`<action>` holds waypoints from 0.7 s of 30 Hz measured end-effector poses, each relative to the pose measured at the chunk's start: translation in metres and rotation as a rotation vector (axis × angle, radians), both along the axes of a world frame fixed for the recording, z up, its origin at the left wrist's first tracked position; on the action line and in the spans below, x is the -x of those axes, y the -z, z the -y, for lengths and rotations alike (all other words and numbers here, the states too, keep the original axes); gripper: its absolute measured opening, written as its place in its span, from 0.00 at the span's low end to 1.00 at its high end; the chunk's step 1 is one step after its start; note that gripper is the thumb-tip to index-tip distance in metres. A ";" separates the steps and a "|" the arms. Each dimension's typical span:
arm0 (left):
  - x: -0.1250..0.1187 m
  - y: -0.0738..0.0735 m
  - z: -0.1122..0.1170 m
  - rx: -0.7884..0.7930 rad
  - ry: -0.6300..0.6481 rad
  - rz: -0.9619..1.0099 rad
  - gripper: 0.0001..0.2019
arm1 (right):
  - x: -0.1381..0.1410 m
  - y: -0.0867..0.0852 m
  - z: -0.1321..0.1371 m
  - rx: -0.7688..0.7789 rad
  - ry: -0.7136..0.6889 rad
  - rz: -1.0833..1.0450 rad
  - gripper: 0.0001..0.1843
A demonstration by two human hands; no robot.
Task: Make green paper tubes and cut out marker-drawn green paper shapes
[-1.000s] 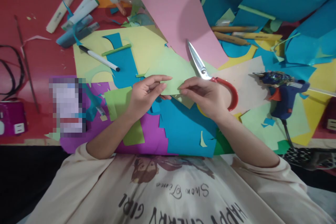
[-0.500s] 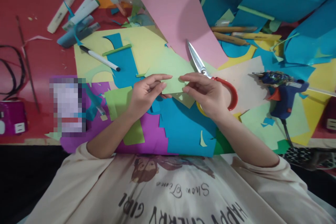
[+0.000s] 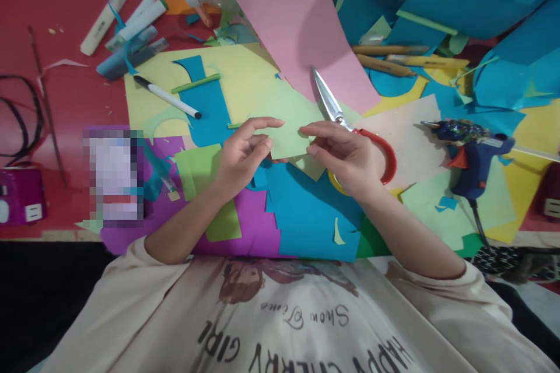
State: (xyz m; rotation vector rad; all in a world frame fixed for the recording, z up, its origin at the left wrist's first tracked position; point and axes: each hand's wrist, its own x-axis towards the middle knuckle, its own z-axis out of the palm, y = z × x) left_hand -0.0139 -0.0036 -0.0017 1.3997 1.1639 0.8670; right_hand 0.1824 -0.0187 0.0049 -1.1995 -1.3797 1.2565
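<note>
Your left hand point(image 3: 238, 156) and your right hand point(image 3: 345, 157) both grip a light green paper piece point(image 3: 289, 139). Each pinches one side of it between thumb and fingertips, and your left forefinger lies stretched along its top edge. You hold the piece close to the middle of the near edge of the surface point(image 3: 65, 99), over a blue sheet point(image 3: 315, 210) that lies beside a purple sheet point(image 3: 254, 227). Scissors point(image 3: 332, 106) with red handles lie just behind your right hand, blades pointing toward the far edge; you cannot tell whether the handles touch your hand. A pink sheet point(image 3: 297, 17) curls down from the far edge to the blades. A blue glue gun point(image 3: 470, 154) rests toward the right edge, well apart from your hands. A white marker pen point(image 3: 166, 97) lies on a yellow sheet point(image 3: 245, 76) toward the left, and more markers point(image 3: 126, 17) are scattered near the far left corner.
</note>
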 end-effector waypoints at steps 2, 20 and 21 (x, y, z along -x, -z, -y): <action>-0.001 -0.001 0.000 -0.007 0.006 0.030 0.14 | -0.001 -0.001 0.000 -0.012 0.012 -0.008 0.13; -0.003 -0.005 0.001 0.019 -0.085 0.035 0.11 | -0.003 0.002 -0.002 -0.001 0.043 -0.061 0.14; -0.004 -0.006 0.002 0.016 -0.088 0.039 0.11 | -0.002 0.002 -0.002 0.001 0.047 -0.058 0.14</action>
